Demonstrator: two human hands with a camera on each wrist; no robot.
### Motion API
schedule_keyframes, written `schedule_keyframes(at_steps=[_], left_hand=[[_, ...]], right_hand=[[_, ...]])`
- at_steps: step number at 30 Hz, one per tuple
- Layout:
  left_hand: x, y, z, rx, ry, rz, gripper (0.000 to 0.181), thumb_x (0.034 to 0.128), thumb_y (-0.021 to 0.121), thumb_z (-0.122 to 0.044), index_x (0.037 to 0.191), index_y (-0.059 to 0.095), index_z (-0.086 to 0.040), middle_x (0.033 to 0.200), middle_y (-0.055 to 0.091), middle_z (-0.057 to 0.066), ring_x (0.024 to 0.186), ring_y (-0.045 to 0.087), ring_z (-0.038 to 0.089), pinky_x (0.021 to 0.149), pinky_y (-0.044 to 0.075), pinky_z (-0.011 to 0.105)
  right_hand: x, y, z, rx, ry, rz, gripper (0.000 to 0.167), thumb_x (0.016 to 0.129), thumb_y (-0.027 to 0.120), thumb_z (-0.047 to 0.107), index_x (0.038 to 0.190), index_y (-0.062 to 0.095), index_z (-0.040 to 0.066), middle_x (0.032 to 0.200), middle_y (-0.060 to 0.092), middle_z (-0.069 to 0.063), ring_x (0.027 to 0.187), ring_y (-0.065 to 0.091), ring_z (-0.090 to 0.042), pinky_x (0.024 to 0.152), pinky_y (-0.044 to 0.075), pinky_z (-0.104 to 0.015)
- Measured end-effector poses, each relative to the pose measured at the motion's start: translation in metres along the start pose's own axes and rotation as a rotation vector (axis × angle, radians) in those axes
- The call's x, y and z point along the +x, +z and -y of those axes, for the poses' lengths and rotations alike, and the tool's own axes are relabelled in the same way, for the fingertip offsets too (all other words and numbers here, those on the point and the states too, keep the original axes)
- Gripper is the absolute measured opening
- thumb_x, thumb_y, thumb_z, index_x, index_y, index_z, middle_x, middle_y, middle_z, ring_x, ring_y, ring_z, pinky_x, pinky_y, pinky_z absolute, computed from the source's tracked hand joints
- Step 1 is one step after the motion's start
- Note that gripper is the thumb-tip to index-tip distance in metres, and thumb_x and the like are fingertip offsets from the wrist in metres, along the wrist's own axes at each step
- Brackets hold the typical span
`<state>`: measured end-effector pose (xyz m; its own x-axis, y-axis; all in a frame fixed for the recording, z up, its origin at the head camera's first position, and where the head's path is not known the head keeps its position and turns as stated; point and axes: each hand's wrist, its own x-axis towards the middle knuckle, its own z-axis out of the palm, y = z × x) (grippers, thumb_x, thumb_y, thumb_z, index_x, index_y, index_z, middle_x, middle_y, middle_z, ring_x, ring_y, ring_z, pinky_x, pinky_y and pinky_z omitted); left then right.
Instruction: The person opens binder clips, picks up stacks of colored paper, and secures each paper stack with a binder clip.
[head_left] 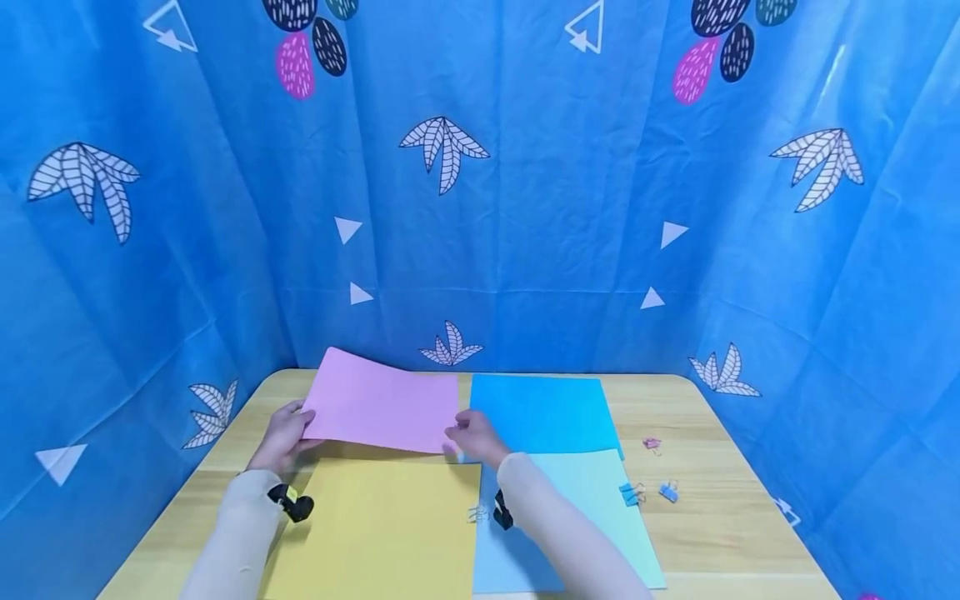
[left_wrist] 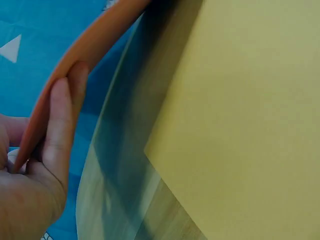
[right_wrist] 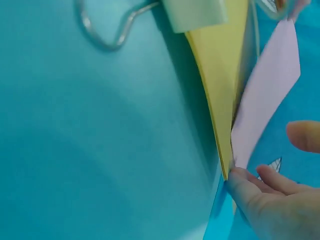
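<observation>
My left hand (head_left: 281, 435) grips the left edge of a pink sheet of paper (head_left: 382, 404), thumb on one side and fingers beneath. That sheet's left end is lifted and curved; in the left wrist view it looks orange-brown. At the sheet's near right corner is my right hand (head_left: 480, 437). In the right wrist view its thumb (right_wrist: 303, 136) stands apart from the other fingers, whose tips touch the corner of the pink sheet. Yellow paper (head_left: 382, 529) lies nearer, with a pale binder clip (right_wrist: 195, 14) on its right edge.
Bright blue paper (head_left: 543, 412) lies at the back right. Mint paper (head_left: 600, 500) lies in front of it, a blue binder clip (head_left: 628, 494) on its right edge. Farther right are a loose blue clip (head_left: 668, 492) and pink clip (head_left: 651, 442). A blue curtain (head_left: 555, 208) surrounds the table.
</observation>
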<state>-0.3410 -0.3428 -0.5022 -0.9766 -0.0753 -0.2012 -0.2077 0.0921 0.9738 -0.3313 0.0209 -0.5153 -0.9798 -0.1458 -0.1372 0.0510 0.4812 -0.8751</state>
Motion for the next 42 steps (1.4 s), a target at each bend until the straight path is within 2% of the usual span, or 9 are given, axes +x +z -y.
schedule_keyframes(at_steps=[3,8,12,15,20,27,31,36,42], left_hand=[[-0.003,-0.001,-0.004,-0.085,0.016,0.007,0.060,0.1115,0.037,-0.014,0.161,0.013,0.008,0.093,0.067,-0.007,0.079,0.072,0.002,0.074,0.065,0.024],[-0.009,0.001,-0.009,-0.138,0.019,0.013,0.064,0.1123,0.039,-0.019,0.164,0.008,0.003,0.088,0.066,-0.015,0.080,0.072,-0.001,0.077,0.064,0.022],[-0.016,0.011,-0.014,-0.196,0.051,0.062,0.064,0.1128,0.039,-0.020,0.164,0.008,0.001,0.090,0.069,-0.018,0.085,0.072,-0.002,0.080,0.063,0.019],[-0.021,0.024,-0.018,-0.237,0.083,0.105,0.063,0.1128,0.040,-0.020,0.164,0.010,0.001,0.093,0.071,-0.017,0.087,0.072,-0.002,0.080,0.063,0.018],[-0.029,0.044,-0.022,-0.223,0.122,0.144,0.063,0.1121,0.043,-0.023,0.163,0.014,0.001,0.092,0.071,-0.014,0.083,0.072,0.000,0.074,0.063,0.019],[-0.035,0.071,-0.013,-0.065,0.159,0.206,0.057,0.1136,0.038,-0.025,0.160,0.017,0.001,0.095,0.072,-0.010,0.084,0.074,0.006,0.077,0.064,0.025],[-0.036,0.085,-0.005,-0.048,0.137,0.224,0.058,0.1135,0.039,-0.026,0.161,0.017,0.001,0.097,0.073,-0.006,0.086,0.076,0.008,0.080,0.065,0.028],[-0.036,0.095,-0.001,-0.094,0.109,0.240,0.059,0.1124,0.044,-0.028,0.159,0.023,0.001,0.100,0.073,-0.004,0.087,0.075,0.008,0.080,0.065,0.027],[-0.033,0.110,-0.002,-0.150,0.097,0.296,0.061,0.1114,0.047,-0.027,0.159,0.025,0.005,0.099,0.072,-0.007,0.086,0.074,0.006,0.078,0.064,0.024]], right_hand=[[0.002,-0.008,-0.003,0.084,-0.005,-0.013,0.049,0.103,0.064,0.024,0.142,0.054,-0.003,0.135,0.064,-0.020,0.123,0.063,-0.034,0.106,0.055,-0.053],[0.005,-0.021,-0.002,0.248,0.039,0.008,0.055,0.105,0.061,0.026,0.149,0.047,-0.006,0.135,0.065,-0.021,0.120,0.068,-0.032,0.105,0.058,-0.049],[0.005,-0.035,0.004,0.353,0.069,0.013,0.062,0.107,0.057,0.031,0.156,0.038,-0.003,0.141,0.062,-0.022,0.119,0.069,-0.033,0.101,0.060,-0.049],[0.002,-0.045,0.003,0.368,0.055,-0.007,0.056,0.109,0.054,0.032,0.156,0.042,0.003,0.134,0.067,-0.018,0.109,0.071,-0.029,0.096,0.063,-0.046],[-0.006,-0.056,-0.006,0.331,0.009,-0.069,0.046,0.110,0.050,0.027,0.153,0.050,0.010,0.119,0.073,-0.010,0.094,0.071,-0.020,0.083,0.065,-0.034],[-0.019,-0.074,-0.028,0.392,-0.032,-0.084,0.047,0.112,0.045,0.022,0.157,0.044,0.010,0.109,0.073,-0.011,0.081,0.070,-0.012,0.074,0.063,-0.030],[-0.026,-0.088,-0.040,0.439,-0.009,-0.077,0.050,0.112,0.044,0.022,0.159,0.038,0.007,0.116,0.073,-0.016,0.087,0.073,-0.013,0.077,0.065,-0.032],[-0.030,-0.110,-0.050,0.529,0.017,-0.058,0.051,0.112,0.045,0.021,0.160,0.036,0.005,0.138,0.066,-0.019,0.111,0.074,-0.021,0.090,0.065,-0.035],[-0.035,-0.136,-0.056,0.600,0.024,-0.059,0.052,0.110,0.050,0.020,0.159,0.038,0.007,0.139,0.066,-0.018,0.110,0.074,-0.019,0.091,0.064,-0.033]])
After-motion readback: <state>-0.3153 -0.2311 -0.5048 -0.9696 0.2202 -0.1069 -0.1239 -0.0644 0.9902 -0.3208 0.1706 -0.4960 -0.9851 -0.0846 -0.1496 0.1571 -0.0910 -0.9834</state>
